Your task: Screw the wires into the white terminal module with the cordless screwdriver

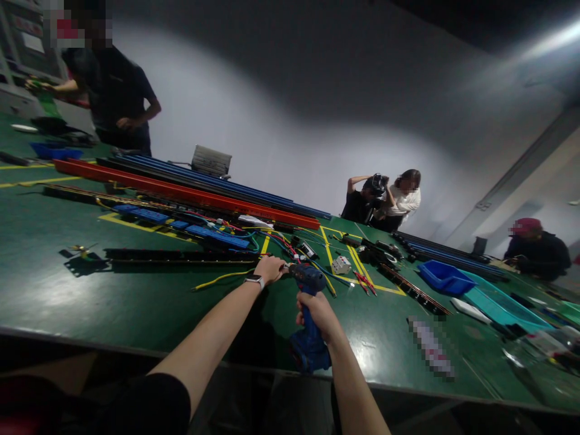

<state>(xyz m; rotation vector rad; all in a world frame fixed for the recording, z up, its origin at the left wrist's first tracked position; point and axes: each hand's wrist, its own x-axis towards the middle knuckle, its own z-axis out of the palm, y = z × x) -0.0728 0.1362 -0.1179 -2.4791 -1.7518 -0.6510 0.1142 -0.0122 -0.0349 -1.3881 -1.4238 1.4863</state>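
The green worktop [149, 320] spread across the lower half of the frame. A slim, straight black bar [181, 257] lay on it left of centre, its long axis running almost level from left to right, with its right end at the left hand. Just below the frame's middle was a blue power drill [309, 347] with a dark head; its nose pointed left and its handle ran nearly upright down the frame. The right hand [319, 311] had its fingers wrapped around that handle. The left hand [270, 269] was by the drill's nose, its fingers bent; whether they gripped anything could not be told. A thin yellow wire [222, 278] curved away left of it.
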